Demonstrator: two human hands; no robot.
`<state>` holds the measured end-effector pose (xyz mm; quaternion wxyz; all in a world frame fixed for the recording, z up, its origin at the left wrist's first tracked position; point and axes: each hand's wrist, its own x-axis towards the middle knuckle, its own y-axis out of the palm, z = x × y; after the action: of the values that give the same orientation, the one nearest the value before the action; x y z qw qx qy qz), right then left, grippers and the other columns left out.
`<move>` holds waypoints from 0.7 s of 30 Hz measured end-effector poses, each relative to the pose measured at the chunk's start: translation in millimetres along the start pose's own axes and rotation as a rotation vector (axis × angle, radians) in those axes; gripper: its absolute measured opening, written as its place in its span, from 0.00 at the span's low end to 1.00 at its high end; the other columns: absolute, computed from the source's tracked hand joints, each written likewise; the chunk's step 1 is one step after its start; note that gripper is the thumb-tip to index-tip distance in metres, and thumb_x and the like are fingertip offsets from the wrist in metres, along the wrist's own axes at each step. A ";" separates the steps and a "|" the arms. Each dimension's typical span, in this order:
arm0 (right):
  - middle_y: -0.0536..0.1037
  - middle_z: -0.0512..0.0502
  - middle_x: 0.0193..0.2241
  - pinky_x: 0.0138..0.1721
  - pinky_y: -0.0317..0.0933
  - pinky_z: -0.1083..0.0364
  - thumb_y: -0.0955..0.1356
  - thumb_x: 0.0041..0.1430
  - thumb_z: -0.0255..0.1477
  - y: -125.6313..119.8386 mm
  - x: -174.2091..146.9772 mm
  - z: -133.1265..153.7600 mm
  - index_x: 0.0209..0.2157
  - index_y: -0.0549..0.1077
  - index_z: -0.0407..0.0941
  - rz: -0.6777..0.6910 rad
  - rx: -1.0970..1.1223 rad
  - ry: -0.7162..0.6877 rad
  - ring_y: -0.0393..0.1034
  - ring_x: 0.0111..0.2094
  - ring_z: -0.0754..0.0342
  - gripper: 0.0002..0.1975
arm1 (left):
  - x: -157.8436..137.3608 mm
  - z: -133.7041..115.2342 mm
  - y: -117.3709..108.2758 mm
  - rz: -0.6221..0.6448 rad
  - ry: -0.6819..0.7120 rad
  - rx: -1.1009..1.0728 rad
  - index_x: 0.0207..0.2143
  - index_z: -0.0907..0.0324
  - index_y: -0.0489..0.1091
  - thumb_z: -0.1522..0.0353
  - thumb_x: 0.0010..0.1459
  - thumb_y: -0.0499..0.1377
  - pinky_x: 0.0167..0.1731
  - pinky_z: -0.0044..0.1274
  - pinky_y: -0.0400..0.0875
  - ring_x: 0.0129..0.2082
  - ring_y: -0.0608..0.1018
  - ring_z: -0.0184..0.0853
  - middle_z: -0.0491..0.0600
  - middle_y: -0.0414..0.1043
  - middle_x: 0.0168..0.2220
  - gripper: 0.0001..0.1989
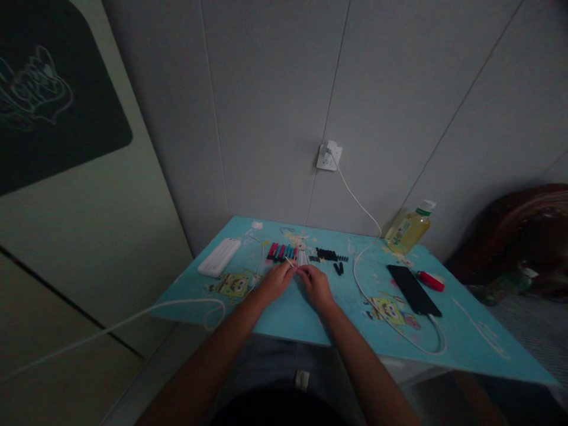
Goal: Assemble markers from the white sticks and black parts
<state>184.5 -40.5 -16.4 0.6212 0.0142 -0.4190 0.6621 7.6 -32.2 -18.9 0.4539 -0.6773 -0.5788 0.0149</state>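
Note:
My left hand (pixel 278 280) is closed around a thin white stick (pixel 289 262) that slants up past its fingertips. Close beside it, the fingers of my right hand (pixel 316 285) are pinched together at the stick's lower end; whatever they grip is too small to make out. Just beyond my hands lies a row of red and blue tubes (pixel 283 251) with black ends. Several thin white sticks (pixel 303 258) lie side by side to their right. Farther right are short black tubes (pixel 327 254), small black pieces (pixel 342 258) and two loose black pieces (pixel 338 269).
A white power bank (pixel 219 257) with a cable lies at the left of the blue table (pixel 284 322). On the right are a black phone (pixel 414 290) on a white cable, a red object (pixel 431 281) and a bottle of yellow liquid (pixel 409 232). A charger (pixel 330 149) sits in the wall socket.

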 end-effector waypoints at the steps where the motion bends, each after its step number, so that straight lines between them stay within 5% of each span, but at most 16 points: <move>1: 0.79 0.43 0.36 0.42 0.63 0.53 0.65 0.66 0.33 -0.6 0.0 0.8 0.39 0.77 0.46 -0.002 0.010 -0.004 0.72 0.37 0.50 0.09 | 0.0 0.5 0.2 -0.001 -0.002 0.013 0.48 0.57 0.66 0.65 0.71 0.45 0.47 0.26 0.70 0.46 0.78 0.37 0.52 0.76 0.44 0.13; 7: 0.77 0.43 0.38 0.39 0.64 0.53 0.66 0.64 0.35 -11.7 -3.9 8.0 0.47 0.74 0.45 -0.052 0.083 -0.022 0.70 0.35 0.51 0.13 | -2.9 2.2 5.4 0.073 0.026 0.109 0.48 0.56 0.68 0.66 0.70 0.47 0.46 0.27 0.70 0.45 0.79 0.39 0.53 0.77 0.45 0.12; 15: 0.76 0.46 0.30 0.37 0.63 0.53 0.68 0.63 0.35 -18.3 -5.5 13.7 0.34 0.78 0.46 -0.101 0.183 -0.001 0.68 0.33 0.52 0.10 | -5.7 -5.6 7.0 0.159 0.052 0.163 0.47 0.55 0.69 0.62 0.71 0.47 0.44 0.27 0.70 0.42 0.79 0.39 0.51 0.77 0.43 0.14; 21: 0.78 0.46 0.29 0.33 0.64 0.55 0.66 0.64 0.38 -18.2 -4.9 9.6 0.36 0.77 0.44 -0.216 0.303 0.131 0.70 0.29 0.53 0.13 | -4.4 -8.6 3.2 0.140 0.011 0.132 0.46 0.55 0.67 0.60 0.70 0.48 0.39 0.24 0.69 0.40 0.79 0.38 0.49 0.77 0.39 0.12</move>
<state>196.0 -52.3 -3.0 0.7055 0.1094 -0.2690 0.6465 13.4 -40.6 -18.0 0.4986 -0.6848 -0.5253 0.0812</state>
